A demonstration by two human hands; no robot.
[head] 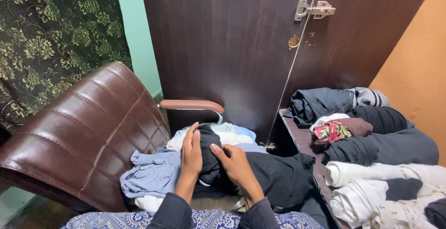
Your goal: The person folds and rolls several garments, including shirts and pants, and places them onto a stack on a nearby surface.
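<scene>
A black garment lies across a heap of clothes on the seat of a brown leather chair. Both my hands grip a bunched fold of it. My left hand presses against the fold's left side with fingers upright. Against the fold's right side, my right hand holds it with the thumb pointing left. Under the black cloth lie a light blue garment and white pieces.
A dark wooden door with a metal hinge stands behind the chair. To the right, a low dark shelf holds several rolled clothes in black, white, grey and maroon. An orange wall is at far right, a patterned curtain at left.
</scene>
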